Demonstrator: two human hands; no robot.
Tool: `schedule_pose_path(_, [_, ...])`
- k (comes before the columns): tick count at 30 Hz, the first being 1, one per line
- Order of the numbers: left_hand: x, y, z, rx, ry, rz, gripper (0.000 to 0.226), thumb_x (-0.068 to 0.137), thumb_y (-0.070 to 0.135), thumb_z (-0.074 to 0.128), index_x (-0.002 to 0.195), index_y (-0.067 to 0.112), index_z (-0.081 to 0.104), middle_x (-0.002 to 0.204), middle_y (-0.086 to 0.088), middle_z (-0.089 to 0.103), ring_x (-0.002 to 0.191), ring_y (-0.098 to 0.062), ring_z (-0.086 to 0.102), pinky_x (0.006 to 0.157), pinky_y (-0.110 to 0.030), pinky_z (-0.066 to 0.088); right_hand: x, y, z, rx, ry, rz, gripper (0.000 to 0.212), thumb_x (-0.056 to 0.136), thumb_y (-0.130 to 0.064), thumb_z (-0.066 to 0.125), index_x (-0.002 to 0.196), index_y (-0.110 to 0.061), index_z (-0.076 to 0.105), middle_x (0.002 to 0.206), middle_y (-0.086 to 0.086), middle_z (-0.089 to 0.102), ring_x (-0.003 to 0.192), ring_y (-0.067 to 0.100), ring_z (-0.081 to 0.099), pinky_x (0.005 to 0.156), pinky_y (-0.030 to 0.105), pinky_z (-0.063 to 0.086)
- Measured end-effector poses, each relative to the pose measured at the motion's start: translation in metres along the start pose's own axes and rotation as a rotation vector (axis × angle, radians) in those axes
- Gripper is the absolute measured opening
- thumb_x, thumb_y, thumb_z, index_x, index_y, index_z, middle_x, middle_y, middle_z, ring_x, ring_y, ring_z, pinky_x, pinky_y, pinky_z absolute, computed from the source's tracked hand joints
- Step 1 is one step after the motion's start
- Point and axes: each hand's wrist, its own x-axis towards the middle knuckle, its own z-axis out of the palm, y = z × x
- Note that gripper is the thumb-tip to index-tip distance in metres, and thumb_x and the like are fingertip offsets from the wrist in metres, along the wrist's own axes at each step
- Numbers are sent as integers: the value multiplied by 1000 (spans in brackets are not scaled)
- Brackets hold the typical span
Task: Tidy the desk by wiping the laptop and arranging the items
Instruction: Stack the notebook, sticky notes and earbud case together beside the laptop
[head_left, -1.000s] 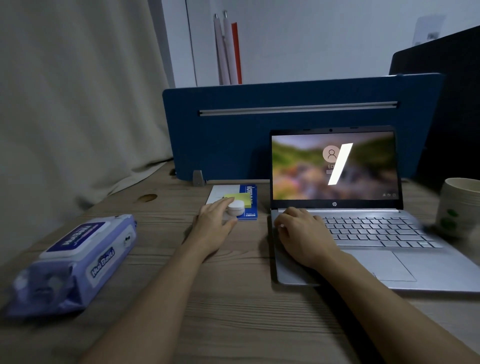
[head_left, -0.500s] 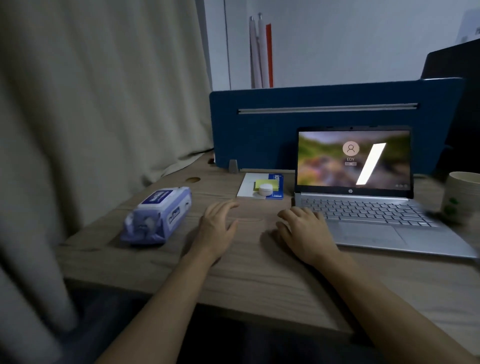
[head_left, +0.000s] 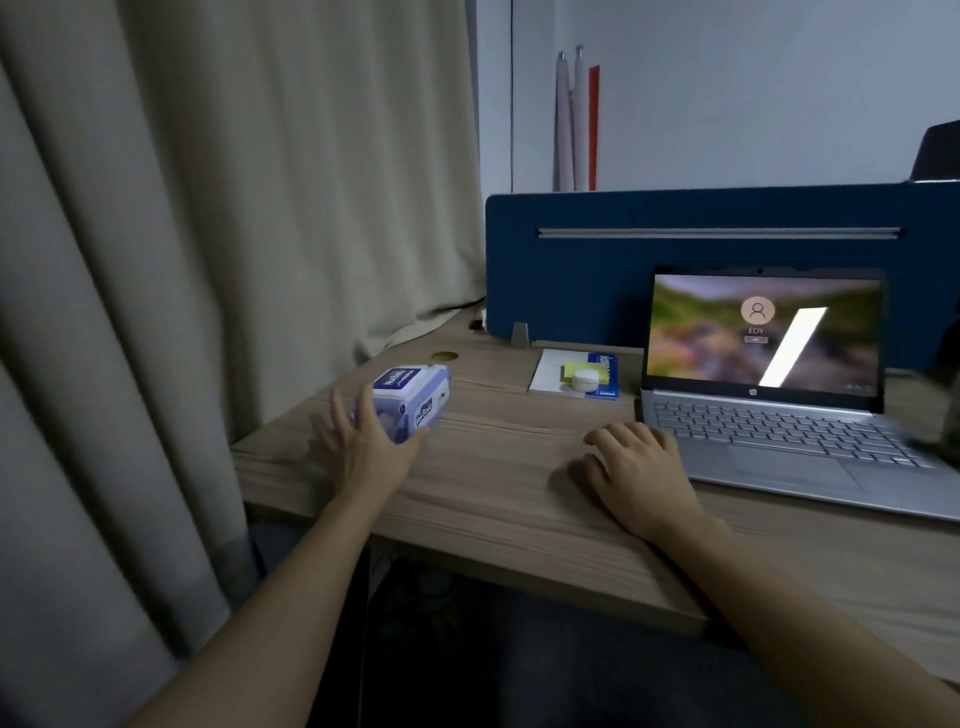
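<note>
A beige curtain (head_left: 208, 260) hangs along the left, reaching the desk's (head_left: 493, 493) left edge. The left hand (head_left: 363, 447) is at the near end of the pack of wipes (head_left: 410, 400), close to that edge, fingers spread around it; whether it grips or only touches is blurred. Bare wood lies open between the pack and the right hand (head_left: 639, 473), which rests flat on the desk with fingers loosely bent, holding nothing, just beside the laptop's (head_left: 769, 415) front left corner. Behind, a notebook (head_left: 576, 371) carries a yellow sticky pad and a small white round case (head_left: 584, 378). The laptop stands open, screen lit, against the blue divider (head_left: 675, 249).
</note>
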Motion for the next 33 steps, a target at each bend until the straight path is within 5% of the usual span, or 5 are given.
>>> schedule_pose_path(6, [21,-6,22,-92,-66,-21,83,79,40,73,146,29,25,139,-18,21,120,-41,42,94,-44,47,14,15,7,22,-15,64,36,99,-43,36,124,-27,56,129,-5,59,126,16,47,115,47,23])
schedule_pose_path(18, [54,54,116,19,-142,77,84,83,55,63,146,33,12,138,-17,21,116,-43,41,90,-46,44,46,37,24,14,-62,85,45,97,-52,30,128,-29,51,136,-5,56,135,16,40,118,59,12])
schedule_pose_path(33, [121,105,227,14,-195,90,84,82,72,49,144,36,7,143,-14,16,120,-43,36,91,-49,41,68,52,20,131,-120,158,43,97,-53,34,130,-30,48,143,-7,47,139,17,31,119,56,10])
